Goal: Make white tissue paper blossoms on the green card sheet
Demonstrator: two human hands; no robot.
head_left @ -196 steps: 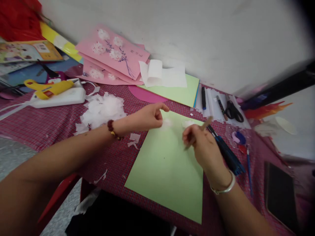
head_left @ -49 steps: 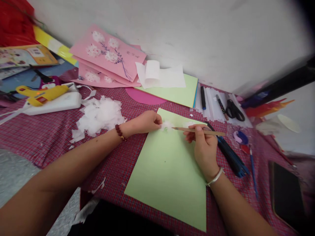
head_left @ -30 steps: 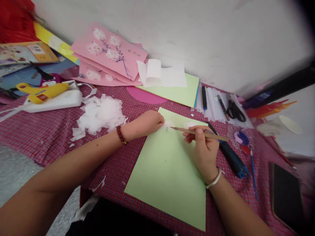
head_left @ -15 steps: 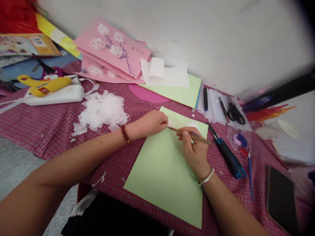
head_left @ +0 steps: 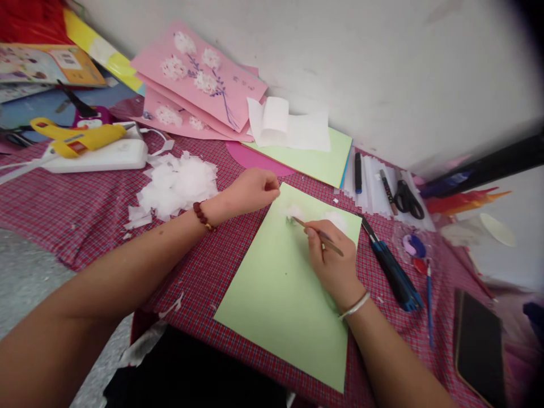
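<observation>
A light green sheet of paper [head_left: 272, 294] lies tilted on the cloth in front of me. My right hand [head_left: 334, 263] is closed around a slim brown pointed stick [head_left: 301, 221], its tip down at the upper part of the sheet. By that tip are a white tuft [head_left: 293, 210] and a small greyish patch. Another white tuft [head_left: 335, 219] sits further right, partly behind my fingers. My left hand [head_left: 255, 190] hovers by the sheet's upper left corner, fingers curled together; whether anything is pinched there is hidden. Left of it is a heap of thin white paper pieces [head_left: 176, 184].
A yellow glue gun [head_left: 83, 139] rests on a white power strip [head_left: 119, 158]. Pink cards with white flowers [head_left: 238, 90] lean at the wall, beside a white paper roll [head_left: 274, 122]. To the right are a utility knife [head_left: 393, 272], scissors [head_left: 408, 201], a blue brush [head_left: 429, 306] and a phone [head_left: 480, 340].
My left hand has drawn away up and left from the stick's tip. The stick's tip now rests by the white tuft and a greyish patch that shows on the sheet.
</observation>
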